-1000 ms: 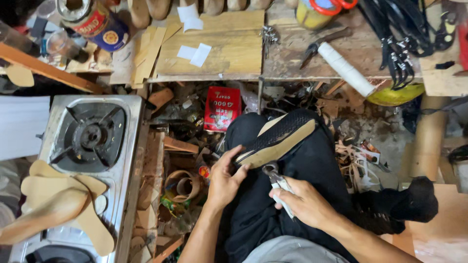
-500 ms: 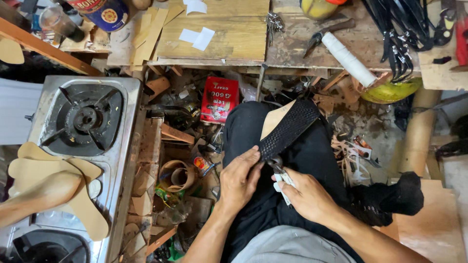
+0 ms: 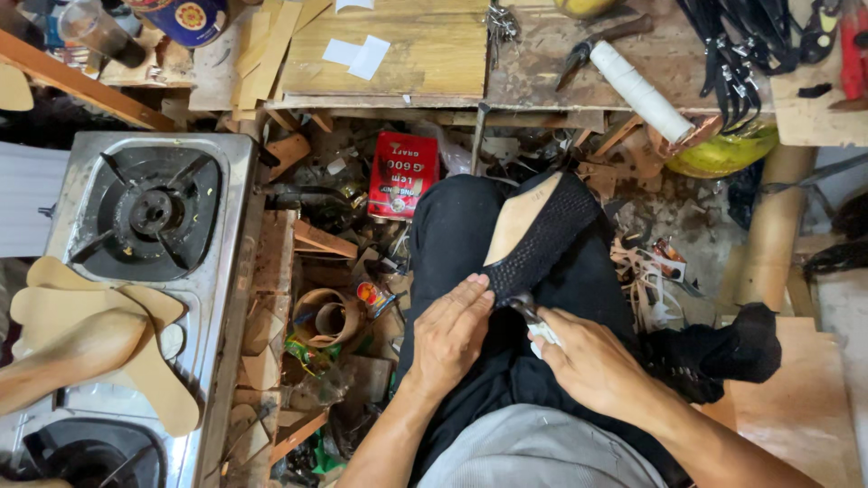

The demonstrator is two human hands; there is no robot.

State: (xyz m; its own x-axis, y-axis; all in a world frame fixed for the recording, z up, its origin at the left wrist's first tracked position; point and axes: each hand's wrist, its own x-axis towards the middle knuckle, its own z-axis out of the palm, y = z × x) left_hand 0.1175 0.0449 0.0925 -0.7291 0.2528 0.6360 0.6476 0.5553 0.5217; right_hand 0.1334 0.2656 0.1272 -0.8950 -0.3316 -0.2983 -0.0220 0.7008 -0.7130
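A black woven shoe sole (image 3: 542, 237) lies lengthwise along the person's black-trousered thigh, its tan inner face turned up. The left hand (image 3: 449, 332) rests flat on its near end, fingers (image 3: 472, 294) stretched out and pressing rather than gripping. Just right of those fingers, the right hand (image 3: 592, 361) is closed around a small metal tool (image 3: 533, 318), whose tip touches the sole's near edge. Beyond the fingers, a red tin (image 3: 401, 173) lies among scraps on the floor below the bench (image 3: 425, 63). Far to their left stands a gas stove (image 3: 149, 217).
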